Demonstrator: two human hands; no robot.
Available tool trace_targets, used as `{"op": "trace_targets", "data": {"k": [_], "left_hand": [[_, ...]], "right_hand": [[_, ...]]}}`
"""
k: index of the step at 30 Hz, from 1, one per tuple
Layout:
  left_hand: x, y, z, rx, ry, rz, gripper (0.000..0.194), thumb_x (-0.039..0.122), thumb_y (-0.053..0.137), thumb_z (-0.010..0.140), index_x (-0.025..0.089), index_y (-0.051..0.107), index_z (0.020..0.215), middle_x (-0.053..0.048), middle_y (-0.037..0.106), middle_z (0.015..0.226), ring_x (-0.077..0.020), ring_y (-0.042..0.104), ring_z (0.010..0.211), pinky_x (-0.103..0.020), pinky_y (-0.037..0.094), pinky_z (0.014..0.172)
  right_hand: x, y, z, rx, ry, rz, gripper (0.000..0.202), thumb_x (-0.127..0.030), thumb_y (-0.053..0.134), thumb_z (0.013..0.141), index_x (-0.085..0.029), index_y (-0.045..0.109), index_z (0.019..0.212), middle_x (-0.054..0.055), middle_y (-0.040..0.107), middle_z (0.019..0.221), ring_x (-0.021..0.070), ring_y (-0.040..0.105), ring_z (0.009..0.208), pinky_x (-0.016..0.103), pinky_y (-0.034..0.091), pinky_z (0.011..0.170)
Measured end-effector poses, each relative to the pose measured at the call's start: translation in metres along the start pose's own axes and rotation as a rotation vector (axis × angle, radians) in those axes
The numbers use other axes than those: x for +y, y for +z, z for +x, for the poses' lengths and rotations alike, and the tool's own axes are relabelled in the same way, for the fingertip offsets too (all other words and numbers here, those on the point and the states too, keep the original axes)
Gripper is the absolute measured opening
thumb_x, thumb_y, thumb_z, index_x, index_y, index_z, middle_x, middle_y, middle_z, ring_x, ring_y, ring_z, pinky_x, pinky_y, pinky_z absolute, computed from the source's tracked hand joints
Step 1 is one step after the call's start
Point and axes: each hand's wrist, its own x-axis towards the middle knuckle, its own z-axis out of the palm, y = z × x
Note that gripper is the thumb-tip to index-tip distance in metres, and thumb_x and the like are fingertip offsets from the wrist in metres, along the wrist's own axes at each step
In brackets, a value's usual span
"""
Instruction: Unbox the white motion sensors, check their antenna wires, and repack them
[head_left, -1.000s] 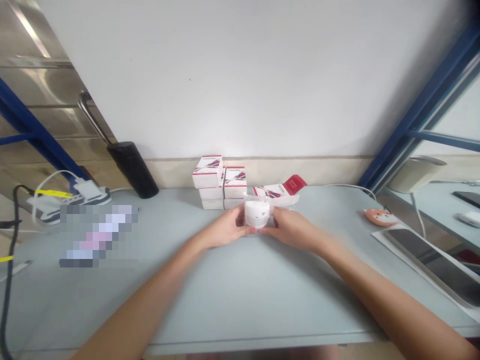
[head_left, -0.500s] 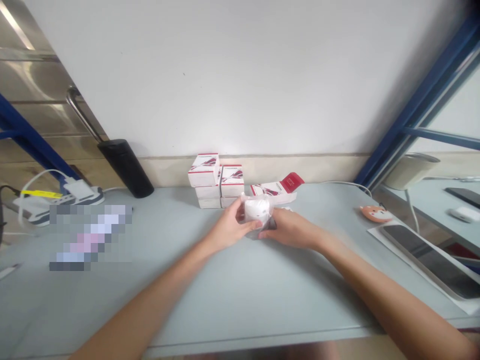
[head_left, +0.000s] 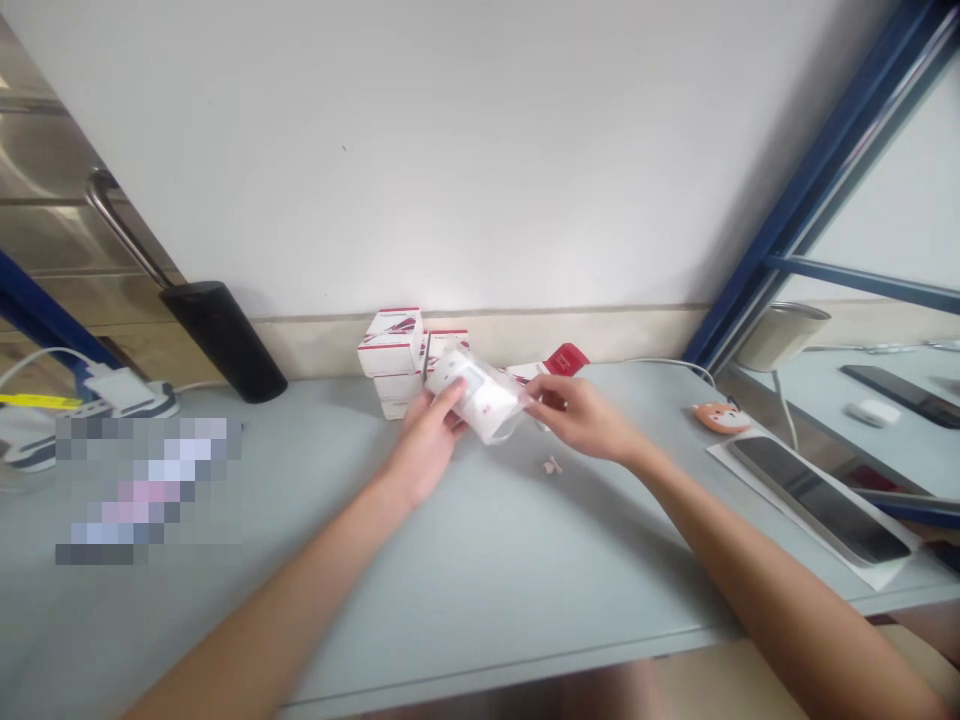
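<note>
The left hand (head_left: 427, 440) is closed around a white object (head_left: 457, 388) in a transparent bag (head_left: 516, 402), its thumb lying across the upper side. The right hand (head_left: 585, 410) pinches the bag's right end, fingertips drawn together. The object slants down toward the right, held above the desk (head_left: 480, 570) and in front of the boxes. Both forearms reach in from the lower corners, angled inward, so the 2 hands almost meet.

A small pale scrap (head_left: 552, 466) lies just below the right hand. Behind the left hand stand stacked boxes (head_left: 391, 345); behind the right is an open box with 1 red flap (head_left: 568, 358). Between the forearms the desktop runs to its front edge. A black cylinder (head_left: 229, 345) leans well left; a dark slab (head_left: 817, 498) on a white sheet (head_left: 876, 574) lies beyond the right forearm. The wall (head_left: 450, 180) bounds the back.
</note>
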Motion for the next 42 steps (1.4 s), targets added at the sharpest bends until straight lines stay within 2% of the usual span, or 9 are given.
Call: {"op": "trace_targets", "data": {"k": [5,8,14,19,25,30,34,38,42], "left_hand": [[-0.001,0.011,-0.009,0.008,-0.098,-0.12,0.048,0.03,0.083,0.089,0.026,0.068,0.134,-0.009,0.066,0.147,-0.0297,0.061,0.136,-0.044,0.058,0.105],[0.001,0.014,-0.011,0.014,-0.082,-0.175,0.048,0.025,0.082,0.089,0.025,0.068,0.135,-0.009,0.066,0.147,-0.0292,0.06,0.139,-0.045,0.057,0.109],[0.003,0.013,-0.009,0.063,-0.047,-0.18,0.056,0.021,0.083,0.086,0.027,0.065,0.138,-0.008,0.07,0.142,-0.0285,0.063,0.136,-0.043,0.057,0.11],[-0.001,0.014,-0.011,0.077,0.022,-0.106,0.058,0.021,0.085,0.083,0.027,0.064,0.137,-0.008,0.073,0.139,-0.0287,0.063,0.138,-0.045,0.055,0.114],[-0.004,0.017,-0.013,0.151,0.012,-0.074,0.058,0.022,0.087,0.08,0.025,0.062,0.132,-0.008,0.072,0.139,-0.0296,0.063,0.137,-0.048,0.054,0.115],[-0.005,0.015,-0.011,0.19,-0.015,-0.088,0.052,0.022,0.088,0.079,0.026,0.063,0.124,-0.007,0.072,0.139,-0.0298,0.064,0.136,-0.051,0.054,0.115],[-0.005,0.007,-0.006,0.232,-0.015,-0.115,0.044,0.024,0.088,0.08,0.026,0.062,0.116,-0.007,0.071,0.14,-0.028,0.067,0.132,-0.048,0.056,0.112],[-0.006,0.002,-0.005,0.266,0.067,0.099,0.052,0.031,0.092,0.077,0.026,0.06,0.117,-0.007,0.075,0.128,-0.0266,0.071,0.122,-0.045,0.057,0.106],[-0.009,0.007,-0.01,0.278,0.153,0.352,0.061,0.037,0.095,0.072,0.025,0.06,0.12,-0.006,0.078,0.111,-0.0264,0.075,0.105,-0.038,0.059,0.092]], "right_hand": [[0.003,0.007,0.001,0.347,-0.022,0.053,0.023,-0.026,0.06,0.095,-0.024,0.06,0.117,0.002,0.064,0.1,0.0133,0.054,0.07,0.029,0.046,0.065],[0.0,0.016,-0.001,0.515,-0.079,0.069,0.016,-0.029,0.061,0.095,-0.025,0.053,0.109,0.001,0.06,0.101,0.0132,0.053,0.072,0.029,0.046,0.066],[-0.008,0.029,-0.005,0.249,0.013,0.103,0.028,-0.05,0.062,0.099,-0.023,0.06,0.093,-0.001,0.062,0.081,0.0142,0.054,0.067,0.029,0.043,0.062],[-0.011,0.039,-0.004,0.308,0.083,0.202,0.032,-0.054,0.065,0.095,-0.023,0.06,0.089,0.002,0.066,0.093,0.0156,0.06,0.077,0.029,0.049,0.069],[-0.017,0.038,-0.003,0.288,0.074,0.379,0.034,-0.052,0.066,0.095,-0.023,0.052,0.086,0.001,0.063,0.087,0.0159,0.061,0.083,0.03,0.049,0.078],[-0.011,0.028,0.001,0.244,0.14,0.427,0.034,-0.05,0.069,0.092,-0.025,0.051,0.107,-0.005,0.06,0.074,0.0143,0.055,0.068,0.027,0.045,0.064],[0.002,0.01,0.007,0.396,0.2,0.329,0.033,-0.046,0.071,0.09,-0.025,0.055,0.11,-0.007,0.051,0.072,0.0133,0.052,0.062,0.026,0.042,0.056],[0.006,-0.001,0.007,0.543,0.057,0.19,0.03,-0.047,0.063,0.097,-0.025,0.059,0.116,0.001,0.063,0.092,0.0166,0.061,0.079,0.031,0.052,0.073],[-0.002,0.013,-0.003,0.267,-0.197,0.018,0.062,-0.051,0.073,0.093,-0.028,0.05,0.146,0.013,0.06,0.146,0.0289,0.06,0.131,0.045,0.049,0.109]]}}
